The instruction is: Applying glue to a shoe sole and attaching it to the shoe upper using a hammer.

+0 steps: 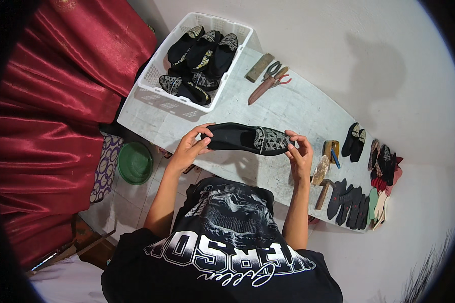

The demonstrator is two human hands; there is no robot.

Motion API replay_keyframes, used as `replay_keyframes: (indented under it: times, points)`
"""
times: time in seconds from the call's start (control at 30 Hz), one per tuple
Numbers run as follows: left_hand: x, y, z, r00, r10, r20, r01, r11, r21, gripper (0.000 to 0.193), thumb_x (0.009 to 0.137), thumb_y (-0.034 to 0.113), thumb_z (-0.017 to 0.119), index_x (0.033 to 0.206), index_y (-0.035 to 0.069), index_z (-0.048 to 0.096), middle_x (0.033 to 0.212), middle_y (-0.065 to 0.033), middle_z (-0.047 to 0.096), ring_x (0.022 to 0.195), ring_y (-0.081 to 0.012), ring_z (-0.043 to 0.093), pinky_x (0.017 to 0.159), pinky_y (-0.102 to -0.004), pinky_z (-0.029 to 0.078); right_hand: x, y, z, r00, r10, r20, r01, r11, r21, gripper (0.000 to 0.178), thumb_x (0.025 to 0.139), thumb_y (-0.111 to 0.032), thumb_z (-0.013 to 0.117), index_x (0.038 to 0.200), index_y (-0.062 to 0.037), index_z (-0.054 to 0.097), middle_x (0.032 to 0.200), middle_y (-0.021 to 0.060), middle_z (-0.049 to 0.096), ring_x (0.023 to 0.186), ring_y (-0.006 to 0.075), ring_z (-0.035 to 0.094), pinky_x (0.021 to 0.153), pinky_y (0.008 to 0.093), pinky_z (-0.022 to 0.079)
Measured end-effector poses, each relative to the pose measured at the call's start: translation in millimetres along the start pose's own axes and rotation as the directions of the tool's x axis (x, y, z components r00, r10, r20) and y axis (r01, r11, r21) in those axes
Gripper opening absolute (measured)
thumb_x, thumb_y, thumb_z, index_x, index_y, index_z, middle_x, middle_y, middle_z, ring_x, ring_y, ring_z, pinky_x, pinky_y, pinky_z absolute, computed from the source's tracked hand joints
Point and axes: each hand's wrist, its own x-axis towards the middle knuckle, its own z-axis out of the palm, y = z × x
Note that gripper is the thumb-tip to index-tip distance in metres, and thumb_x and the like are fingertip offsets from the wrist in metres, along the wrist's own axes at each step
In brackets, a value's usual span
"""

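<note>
A black slip-on shoe (232, 137) with a silver geometric pattern on its upper is held level above the near edge of the table. My left hand (193, 145) pinches its heel end, thumb and fingers closed on the rim. At the toe end, my right hand (299, 150) grips the patterned tip between thumb and fingers. The shoe's open side and dark insole face up toward me. Its outsole is hidden from this view.
A white plastic crate (201, 110) of similar shoes stands at the table's far left. Pliers (272, 70) and a sheathed tool (262, 91) lie beyond the shoe. Rightward are a hammer (323, 194), dark soles (346, 202) and a finished-looking pair (354, 142). A green basin (135, 163) sits on the floor.
</note>
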Motion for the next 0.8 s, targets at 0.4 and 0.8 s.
replay_keyframes:
  times: [0.4,0.8]
  points:
    - [47,22,-66,0.970,0.036,-0.240,-0.025,0.998,0.049,0.054,0.097,0.009,0.059,0.151,0.012,0.048,0.146,-0.0103,0.053,0.120,-0.0194,0.062,0.093,-0.0347,0.058,67,11,69,0.997,0.053,0.063,-0.051,0.998,-0.027,0.022,0.085,0.002,0.079,0.100,-0.0045,0.065,0.136,0.0159,0.064,0.095,0.0122,0.063,0.082,0.0272,0.053]
    - [168,107,-221,0.949,-0.072,-0.308,0.027,0.989,-0.147,0.053,0.090,0.003,0.047,0.141,0.005,0.061,0.117,-0.0068,0.066,0.102,-0.0148,0.065,0.095,-0.0361,0.055,166,55,206,0.962,0.053,0.270,0.003,0.979,-0.204,0.043,0.085,0.010,0.075,0.123,-0.0025,0.060,0.132,0.0116,0.064,0.106,0.0185,0.068,0.082,0.0313,0.059]
